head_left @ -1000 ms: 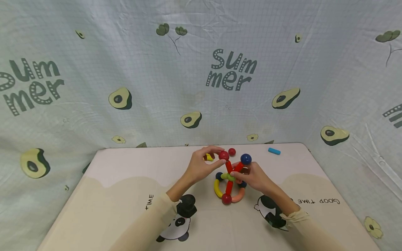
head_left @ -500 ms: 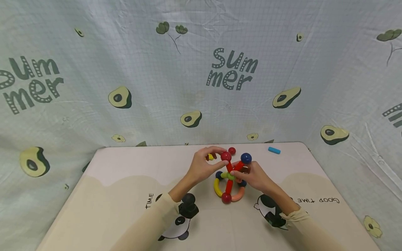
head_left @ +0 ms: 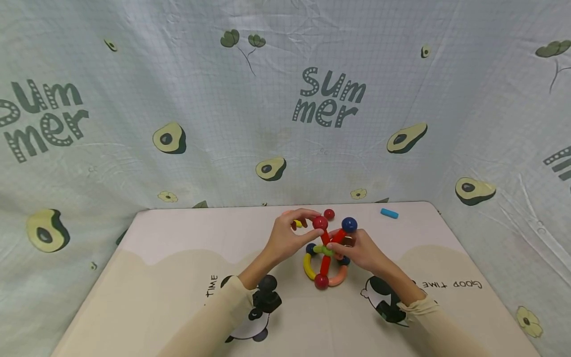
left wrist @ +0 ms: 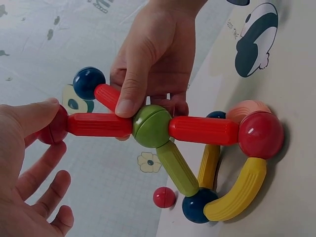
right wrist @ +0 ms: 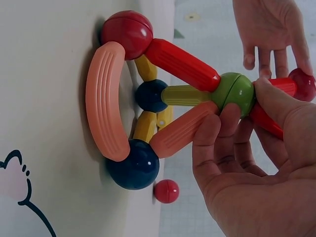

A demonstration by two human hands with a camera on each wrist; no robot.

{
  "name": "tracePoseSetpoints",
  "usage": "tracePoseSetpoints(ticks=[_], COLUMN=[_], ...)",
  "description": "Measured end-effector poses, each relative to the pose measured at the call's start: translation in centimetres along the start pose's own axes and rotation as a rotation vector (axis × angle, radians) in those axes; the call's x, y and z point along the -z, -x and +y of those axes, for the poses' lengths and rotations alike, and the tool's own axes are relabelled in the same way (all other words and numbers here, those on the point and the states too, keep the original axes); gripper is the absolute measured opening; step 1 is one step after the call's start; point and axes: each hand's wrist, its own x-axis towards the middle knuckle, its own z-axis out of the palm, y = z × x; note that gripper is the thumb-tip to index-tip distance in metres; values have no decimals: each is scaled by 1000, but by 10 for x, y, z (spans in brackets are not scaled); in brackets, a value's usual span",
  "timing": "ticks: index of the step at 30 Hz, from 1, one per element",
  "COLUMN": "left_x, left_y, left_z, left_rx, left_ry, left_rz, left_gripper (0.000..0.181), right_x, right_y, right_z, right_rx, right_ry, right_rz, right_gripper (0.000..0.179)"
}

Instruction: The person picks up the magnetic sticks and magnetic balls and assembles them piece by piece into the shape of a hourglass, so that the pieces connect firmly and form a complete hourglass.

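Observation:
A magnetic stick-and-ball structure stands on the table, its base a ring of curved yellow (left wrist: pixel 239 195) and salmon sticks (right wrist: pixel 104 94) joined by red and dark blue balls. Straight sticks slope up from the ring to a green ball (left wrist: pixel 152 126). Two red sticks rise from there, one topped by a red ball (head_left: pixel 320 222), the other by a blue ball (head_left: pixel 349 225). My left hand (head_left: pixel 289 235) pinches the top red ball between thumb and fingers. My right hand (head_left: pixel 359 250) grips the structure around the green ball, thumb against the adjoining red stick.
Behind the structure lies a loose red ball (head_left: pixel 329 214). A blue stick (head_left: pixel 389 213) is toward the back right of the table (head_left: pixel 169 292). Yellow pieces (head_left: pixel 299 223) show partly behind my left hand. A printed cloth (head_left: pixel 214 148) hangs along the table's back edge.
My left hand has shifted slightly to the right with the top red ball. The right hand keeps its hold, and the ring stays in place.

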Motion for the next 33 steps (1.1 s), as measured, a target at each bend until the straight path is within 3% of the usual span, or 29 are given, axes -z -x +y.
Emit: tracePoseSetpoints(ticks=[33], left_x=[0], left_y=[1], left_z=[3], left_rx=[-4], left_ry=[-1], left_rz=[8], left_gripper=[35], right_x=[-1], right_y=[1], right_z=[0], right_rx=[18], right_ry=[8], right_rz=[4], right_gripper=[36])
